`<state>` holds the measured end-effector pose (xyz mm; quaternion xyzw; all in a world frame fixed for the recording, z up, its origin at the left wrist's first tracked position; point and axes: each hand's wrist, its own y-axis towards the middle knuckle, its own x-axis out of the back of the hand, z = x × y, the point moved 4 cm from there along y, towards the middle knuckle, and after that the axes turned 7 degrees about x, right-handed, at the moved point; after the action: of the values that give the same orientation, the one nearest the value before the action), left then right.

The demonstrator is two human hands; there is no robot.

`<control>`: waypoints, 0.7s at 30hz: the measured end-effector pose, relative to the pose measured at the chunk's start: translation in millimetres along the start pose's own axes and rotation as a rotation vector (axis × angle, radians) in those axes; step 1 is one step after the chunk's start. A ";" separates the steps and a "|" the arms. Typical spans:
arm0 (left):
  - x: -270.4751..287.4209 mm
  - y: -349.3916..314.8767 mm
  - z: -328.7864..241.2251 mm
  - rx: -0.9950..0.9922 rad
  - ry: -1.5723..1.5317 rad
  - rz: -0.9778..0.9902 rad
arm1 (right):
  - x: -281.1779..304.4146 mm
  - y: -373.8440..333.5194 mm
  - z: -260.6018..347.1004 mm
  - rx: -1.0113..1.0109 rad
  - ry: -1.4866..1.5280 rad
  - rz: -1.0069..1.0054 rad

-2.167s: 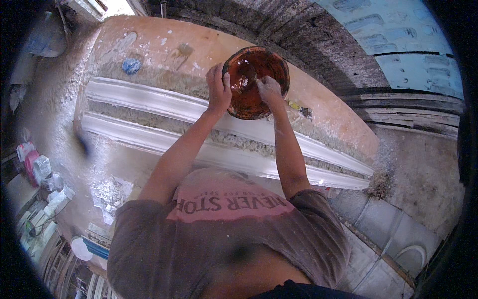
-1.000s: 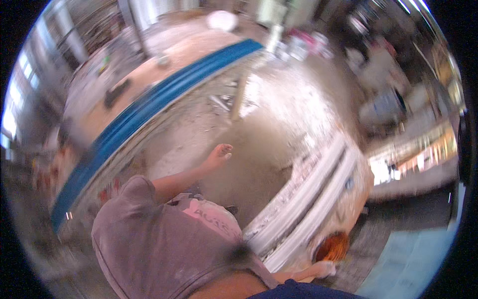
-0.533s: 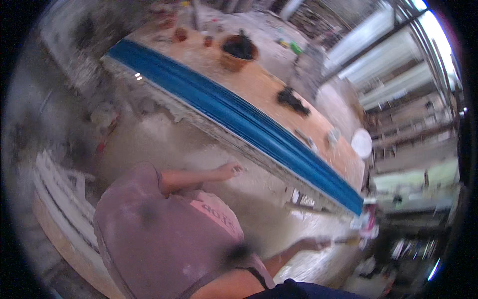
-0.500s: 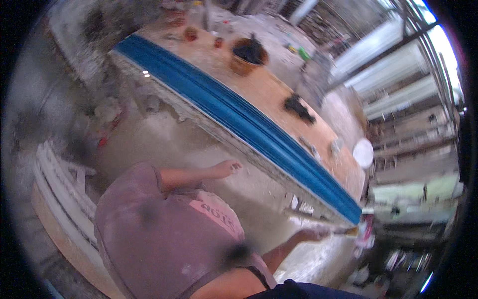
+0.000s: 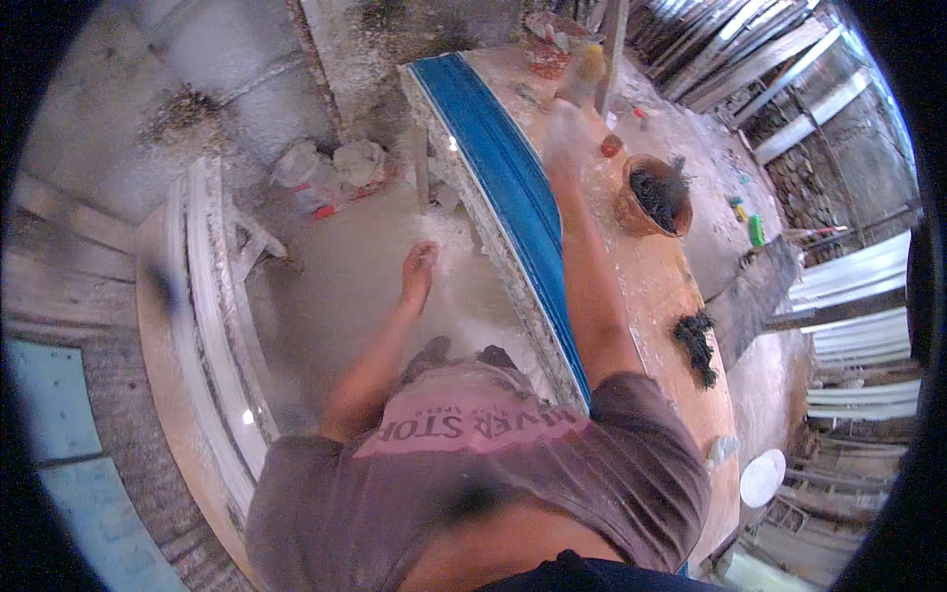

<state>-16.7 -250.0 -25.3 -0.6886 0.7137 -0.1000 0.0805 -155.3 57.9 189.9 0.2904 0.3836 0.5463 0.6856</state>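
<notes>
A long blue ridged strip [image 5: 493, 148], glossy and shaped like a cornice mould, lies along the near edge of a tan-topped table [image 5: 681, 286]. My right arm stretches forward over this strip. At its end my right hand [image 5: 569, 138] is smeared by motion, above the far part of the table. Its fingers and anything in them cannot be made out. Just beyond it are a yellowish thing [image 5: 590, 65] and a reddish bucket [image 5: 548, 44] with whitish crust. My left hand [image 5: 421, 259] hangs over the floor left of the table, fingers loosely bent, with nothing visible in it.
An orange-brown bucket [image 5: 631, 209] holds dark fibres, and a dark fibre clump [image 5: 695, 347] lies nearer. A small red cup [image 5: 612, 146] stands between the bucket and my right arm. Long white mouldings [image 5: 202, 286] rest at left. Whitened buckets [image 5: 308, 176] stand on the floor.
My view has swung round, so the blue strip runs more steeply away. My right hand, earlier by the strip's right end with a brush-like tool, is now over the table's far part.
</notes>
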 end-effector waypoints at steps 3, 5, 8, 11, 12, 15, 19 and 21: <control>-31.0 -46.8 1.4 -0.038 0.188 0.007 | 10.9 3.3 -52.7 0.198 -0.991 0.140; -41.5 -63.1 23.1 0.043 0.245 0.072 | 3.2 23.3 -57.6 0.021 -0.912 0.049; -48.8 -110.2 66.4 0.239 0.082 0.085 | -21.0 37.2 -0.3 -0.373 -0.457 -0.145; -59.7 -115.5 118.9 0.165 0.115 0.075 | -16.0 48.8 -10.8 -0.206 -0.279 -0.153; -80.7 -111.7 128.2 0.082 0.179 0.124 | 11.9 64.6 -44.1 0.038 -0.513 -0.077; -93.3 -134.4 123.1 0.141 0.096 0.179 | 4.1 23.6 -38.5 0.337 -0.959 0.262; -88.8 -177.4 62.8 0.135 0.281 0.088 | 28.0 13.9 4.0 0.030 -0.878 0.165; -78.3 -212.6 60.2 0.261 0.291 0.027 | 38.7 11.4 55.5 -0.247 -0.638 -0.029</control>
<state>207.0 -180.4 -31.4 -0.6411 0.7078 -0.2892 0.0665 -110.3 99.3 221.0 0.3559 0.0848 0.4605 0.8087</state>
